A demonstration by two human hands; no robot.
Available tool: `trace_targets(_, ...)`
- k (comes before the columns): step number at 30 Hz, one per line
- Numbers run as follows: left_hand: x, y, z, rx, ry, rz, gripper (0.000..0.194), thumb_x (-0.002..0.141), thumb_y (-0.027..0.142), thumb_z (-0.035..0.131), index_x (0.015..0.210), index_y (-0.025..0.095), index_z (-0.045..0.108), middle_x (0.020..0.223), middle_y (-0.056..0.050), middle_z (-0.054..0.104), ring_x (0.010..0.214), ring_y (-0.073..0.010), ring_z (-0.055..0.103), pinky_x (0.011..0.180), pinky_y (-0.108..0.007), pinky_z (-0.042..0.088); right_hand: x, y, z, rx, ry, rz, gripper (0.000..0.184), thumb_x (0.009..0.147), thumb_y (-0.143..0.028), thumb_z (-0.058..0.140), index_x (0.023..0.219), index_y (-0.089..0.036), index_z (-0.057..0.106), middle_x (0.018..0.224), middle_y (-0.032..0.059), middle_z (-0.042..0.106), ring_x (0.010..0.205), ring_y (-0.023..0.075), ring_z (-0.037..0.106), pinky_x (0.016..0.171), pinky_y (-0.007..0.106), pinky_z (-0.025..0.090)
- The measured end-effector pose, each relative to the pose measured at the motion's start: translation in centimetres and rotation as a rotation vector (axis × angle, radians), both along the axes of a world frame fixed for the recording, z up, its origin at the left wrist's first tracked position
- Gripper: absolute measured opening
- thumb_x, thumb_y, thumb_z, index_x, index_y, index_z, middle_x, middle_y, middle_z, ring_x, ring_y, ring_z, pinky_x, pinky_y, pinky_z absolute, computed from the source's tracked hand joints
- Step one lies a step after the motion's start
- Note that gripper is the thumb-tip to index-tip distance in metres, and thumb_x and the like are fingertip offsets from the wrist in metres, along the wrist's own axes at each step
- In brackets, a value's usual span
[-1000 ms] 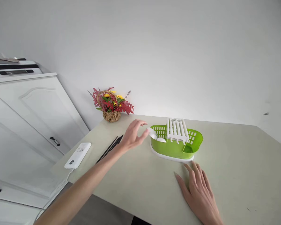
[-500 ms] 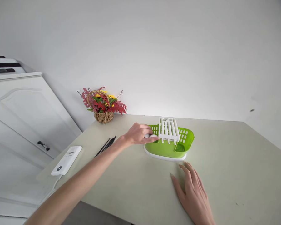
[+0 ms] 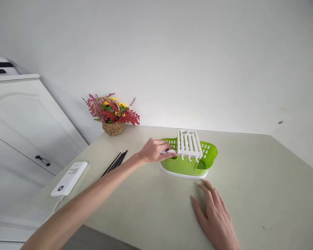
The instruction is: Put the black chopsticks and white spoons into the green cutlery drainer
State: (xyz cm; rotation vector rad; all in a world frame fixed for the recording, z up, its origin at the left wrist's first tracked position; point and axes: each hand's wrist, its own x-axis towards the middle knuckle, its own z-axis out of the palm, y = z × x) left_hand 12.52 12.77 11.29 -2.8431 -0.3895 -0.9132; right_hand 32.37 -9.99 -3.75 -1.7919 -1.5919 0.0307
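Observation:
A green plastic basket (image 3: 179,166) with slotted sides stands on a white oval base (image 3: 181,176). Across its middle sits a white slatted rack (image 3: 190,144) with two round holes and small hooks along the front. At the basket's left end, my left hand (image 3: 155,150) is closed around small white rounded pieces (image 3: 170,151); the fingers partly cover them, and their kind does not show. Near the front right of the base, my right hand (image 3: 215,215) lies open on the table, fingers apart and holding nothing.
Several black chopsticks (image 3: 114,163) lie left of the basket, beyond my left forearm. A white power bank (image 3: 70,178) with a cable is near the table's left edge. A wicker flower basket (image 3: 113,128) stands by the wall. A white cabinet (image 3: 21,132) adjoins the left side.
The view has shifted slightly, so things on the left appear farther left. My left hand stays at the basket's left end with the white pieces; my right hand still rests on the table.

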Motion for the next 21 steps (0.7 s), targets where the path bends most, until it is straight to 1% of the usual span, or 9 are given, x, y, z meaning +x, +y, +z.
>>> trace_targets(4, 0.1, -0.2, 0.1, 0.111, -0.044, -0.034, 0.041, 0.101, 0.054, 0.058, 0.082, 0.019, 0.071, 0.067, 0.0, 0.071, 0.058, -0.0122, 0.065, 0.053, -0.027, 0.039, 0.1, -0.1, 0.2, -0.037, 0.009, -0.01, 0.043, 0.102, -0.052, 0.044, 0.137, -0.029, 0.048, 0.153, 0.0101, 0.051, 0.139, 0.0322, 0.051, 0.106, 0.054, 0.053)
trace_targets(8, 0.0, -0.6, 0.2, 0.136, -0.057, -0.074, 0.036, 0.102, 0.048, 0.058, 0.083, 0.018, 0.067, 0.068, 0.001, 0.069, 0.057, -0.0112, 0.063, 0.054, -0.025, 0.04, 0.0, -0.1, 0.2, -0.047, 0.003, -0.016, 0.041, 0.102, -0.051, 0.044, 0.136, -0.03, 0.049, 0.153, 0.0095, 0.051, 0.139, 0.0316, 0.052, 0.105, 0.053, 0.053)
trace_targets(12, -0.3, -0.8, 0.3, 0.171, -0.027, -0.114, 0.035, 0.102, 0.048, 0.058, 0.083, 0.019, 0.065, 0.068, 0.0, 0.068, 0.057, -0.012, 0.062, 0.055, -0.026, 0.041, 0.0, 0.0, 0.2, -0.043, -0.009, -0.019, 0.04, 0.102, -0.05, 0.043, 0.135, -0.03, 0.051, 0.152, 0.0095, 0.051, 0.139, 0.0311, 0.052, 0.106, 0.053, 0.052)
trace_targets(17, -0.7, -0.9, 0.7, 0.162, 0.02, -0.087, 0.037, 0.104, 0.047, 0.055, 0.082, 0.019, 0.066, 0.069, 0.0, 0.069, 0.059, -0.0121, 0.063, 0.057, -0.026, 0.044, 0.0, 0.0, 0.3, -0.049, -0.007, -0.014, 0.039, 0.102, -0.05, 0.044, 0.135, -0.03, 0.05, 0.152, 0.0087, 0.051, 0.137, 0.031, 0.053, 0.105, 0.052, 0.053)
trace_targets(21, -1.0, -1.0, 1.4, 0.131, -0.009, -0.125, 0.031, 0.103, 0.043, 0.058, 0.086, 0.019, 0.069, 0.073, -0.001, 0.073, 0.063, -0.0121, 0.066, 0.061, -0.025, 0.047, 0.1, 0.1, 0.3, -0.04, -0.003, -0.005, 0.038, 0.102, -0.049, 0.045, 0.134, -0.03, 0.051, 0.152, 0.0089, 0.052, 0.138, 0.0316, 0.052, 0.106, 0.053, 0.052)
